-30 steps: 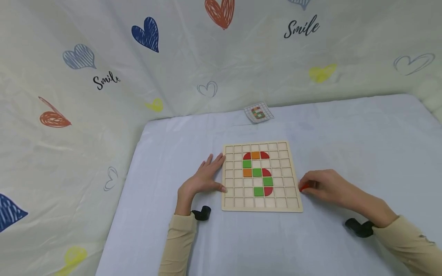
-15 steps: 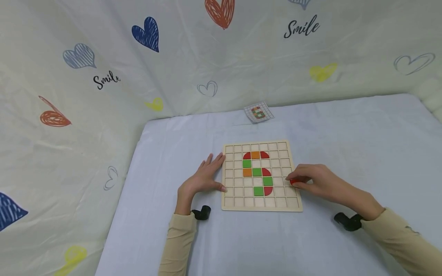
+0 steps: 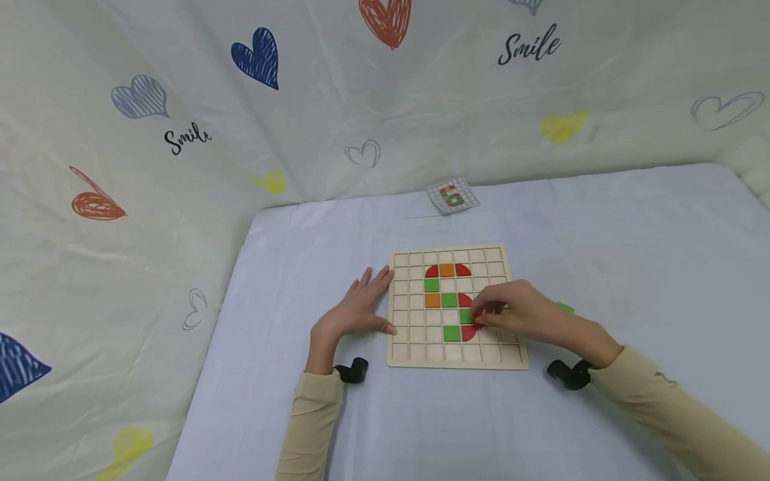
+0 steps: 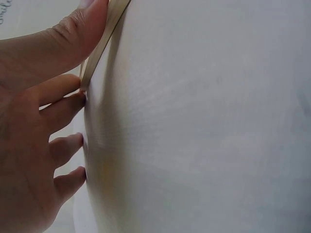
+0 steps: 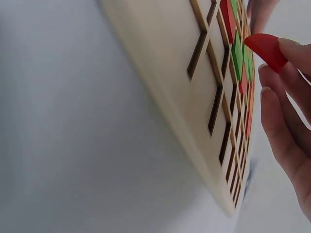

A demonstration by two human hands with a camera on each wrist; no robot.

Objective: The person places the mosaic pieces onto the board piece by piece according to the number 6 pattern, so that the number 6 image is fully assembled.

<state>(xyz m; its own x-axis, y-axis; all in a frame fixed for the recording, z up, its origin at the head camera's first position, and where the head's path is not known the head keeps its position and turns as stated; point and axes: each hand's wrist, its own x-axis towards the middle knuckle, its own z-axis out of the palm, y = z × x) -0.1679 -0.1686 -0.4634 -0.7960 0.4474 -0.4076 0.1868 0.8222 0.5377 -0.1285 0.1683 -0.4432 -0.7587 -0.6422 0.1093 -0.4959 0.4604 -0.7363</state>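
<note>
A wooden grid board (image 3: 419,352) lies on the table. Red quarter-round, orange square and green square tiles sit in its cells as a curved figure. My left hand (image 3: 351,312) rests at the board's left edge with fingers spread. In the left wrist view its thumb (image 4: 80,36) lies against the board's side. Over the right part of the board, my right hand (image 3: 526,310) pinches a red quarter-round tile (image 5: 266,48) between thumb and fingertips. In the right wrist view that tile is held tilted above the cells. The right hand hides some cells in the head view.
A small printed card (image 3: 452,196) with a coloured grid figure lies at the table's back edge. A green tile (image 3: 564,306) shows behind the right wrist, on the cloth right of the board. A fabric wall with hearts stands behind the white-covered table (image 3: 301,267).
My right hand has carried the red quarter-round tile left, from beside the board's right edge to over the lower figure tiles. The green tile on the cloth is now uncovered. The left hand stays put.
</note>
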